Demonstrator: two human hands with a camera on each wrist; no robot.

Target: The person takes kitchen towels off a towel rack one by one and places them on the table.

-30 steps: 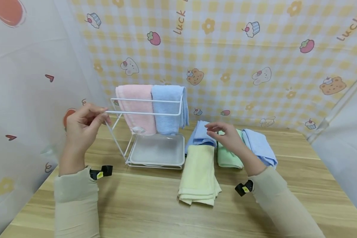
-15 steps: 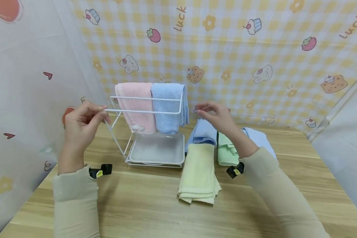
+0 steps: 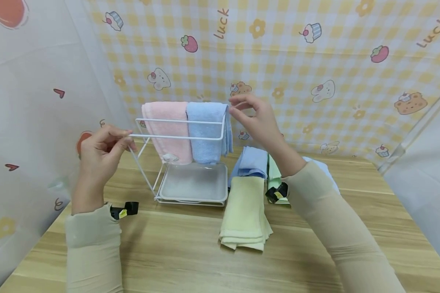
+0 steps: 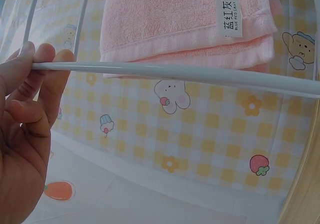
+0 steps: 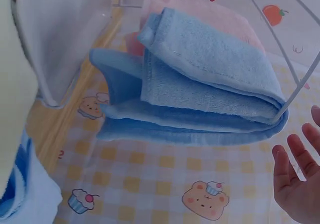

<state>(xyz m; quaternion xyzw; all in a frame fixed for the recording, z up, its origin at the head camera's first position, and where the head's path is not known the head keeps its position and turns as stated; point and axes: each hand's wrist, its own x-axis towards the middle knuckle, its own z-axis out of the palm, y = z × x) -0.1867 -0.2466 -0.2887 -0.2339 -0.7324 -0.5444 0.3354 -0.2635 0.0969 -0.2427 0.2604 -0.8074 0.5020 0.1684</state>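
Note:
A white wire rack (image 3: 176, 137) stands on the table, with a pink towel (image 3: 168, 134) and a blue towel (image 3: 205, 136) hanging side by side over its back bar. My left hand (image 3: 102, 154) pinches the rack's front left corner between thumb and fingers; the left wrist view shows the bar (image 4: 150, 70) in that grip, with a paper label on the pink towel. Beside the blue towel's top right edge is my right hand (image 3: 254, 116), fingers loosely bent and holding nothing. In the right wrist view its fingers (image 5: 287, 169) are apart from the folded blue towel (image 5: 200, 84).
A grey-white tray (image 3: 194, 185) sits in the rack's base. Right of it lie a folded yellow towel (image 3: 243, 211), a blue towel (image 3: 253, 162), a green towel (image 3: 273, 169) and another blue towel (image 3: 320, 169), the last two partly behind the right arm. A patterned curtain (image 3: 344, 61) hangs behind.
My right hand has risen from above the folded towels and moved left to the hanging blue towel's top edge. The left hand keeps its hold on the rack.

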